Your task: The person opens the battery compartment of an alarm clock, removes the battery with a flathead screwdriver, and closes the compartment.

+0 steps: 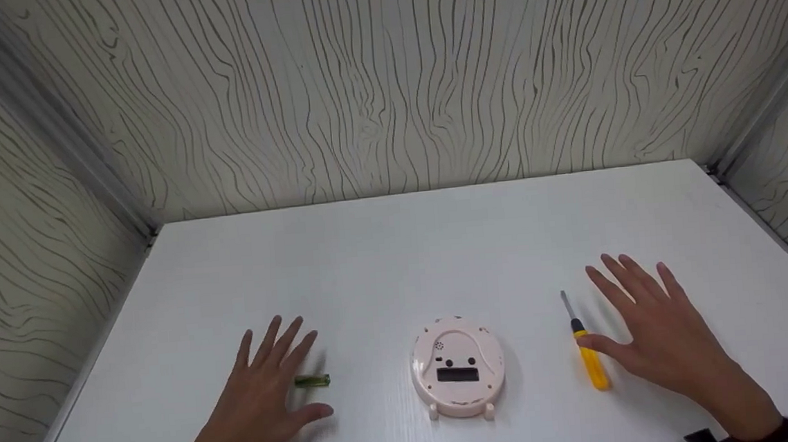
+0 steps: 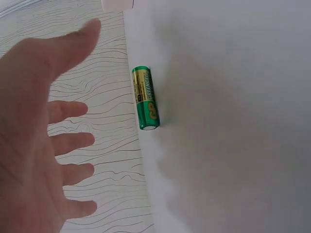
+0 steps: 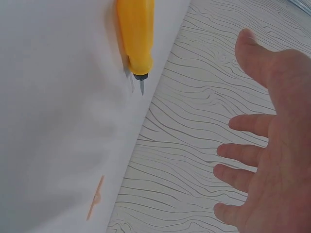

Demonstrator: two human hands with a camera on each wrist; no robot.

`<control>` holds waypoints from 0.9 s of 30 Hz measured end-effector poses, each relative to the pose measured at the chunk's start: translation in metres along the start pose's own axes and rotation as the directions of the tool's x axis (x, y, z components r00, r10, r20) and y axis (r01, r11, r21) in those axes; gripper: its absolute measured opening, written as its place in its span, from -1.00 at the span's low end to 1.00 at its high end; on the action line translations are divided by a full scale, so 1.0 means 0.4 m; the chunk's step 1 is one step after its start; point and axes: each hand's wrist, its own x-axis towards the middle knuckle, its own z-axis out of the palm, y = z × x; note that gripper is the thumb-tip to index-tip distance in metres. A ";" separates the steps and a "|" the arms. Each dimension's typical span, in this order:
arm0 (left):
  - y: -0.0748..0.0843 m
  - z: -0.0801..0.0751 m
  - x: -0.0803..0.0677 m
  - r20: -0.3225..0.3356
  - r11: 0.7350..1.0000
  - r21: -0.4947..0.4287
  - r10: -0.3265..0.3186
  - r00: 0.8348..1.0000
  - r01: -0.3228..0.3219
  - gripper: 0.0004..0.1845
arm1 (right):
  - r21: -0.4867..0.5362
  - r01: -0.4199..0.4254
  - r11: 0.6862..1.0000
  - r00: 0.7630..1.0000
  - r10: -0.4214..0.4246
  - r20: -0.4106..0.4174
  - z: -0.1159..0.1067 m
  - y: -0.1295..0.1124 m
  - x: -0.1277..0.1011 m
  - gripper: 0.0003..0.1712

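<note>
Left hand (image 1: pixel 264 396) flat over the white table (image 1: pixel 368 250), fingers (image 1: pixel 274 344) spread and straight, gripping nothing. Green battery (image 1: pixel 312 381) just off the index-finger side, tucked into the open crook between index finger and thumb, close but from the head view hard to call as touching. Long axis running crosswise to the fingers, pointing away from the palm toward the pink clock. From the left wrist view, battery (image 2: pixel 146 98) lying clear of the thumb (image 2: pixel 80 41) with a gap showing, palm (image 2: pixel 24 145) lifted above the surface.

Centre now: pink clock (image 1: pixel 458 368) face down, back panel up, dark empty battery slot showing, well apart from both hands, roughly midway between them.

Over to the right: yellow-handled screwdriver (image 1: pixel 587 349) lying beside the right hand (image 1: pixel 659 338), handle just at the thumb tip, metal tip aimed away from the wrist, long axis running nearly parallel with the fingers. Right hand likewise spread, fingers (image 1: pixel 630 277) straight and apart, holding nothing. From the right wrist view, screwdriver (image 3: pixel 136 39) sitting off the thumb (image 3: pixel 250 46) side with clear space between, hand hovering off the table.

So: battery nearest the left hand and crosswise to it, screwdriver nearest the right and in line with it, each on its hand's thumb side, toward the clock
</note>
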 end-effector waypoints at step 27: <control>0.123 -0.003 0.088 0.069 0.993 0.033 0.109 0.992 -0.112 -0.06 | 0.008 -0.013 1.000 0.999 0.012 0.040 0.006 0.000 0.000 0.02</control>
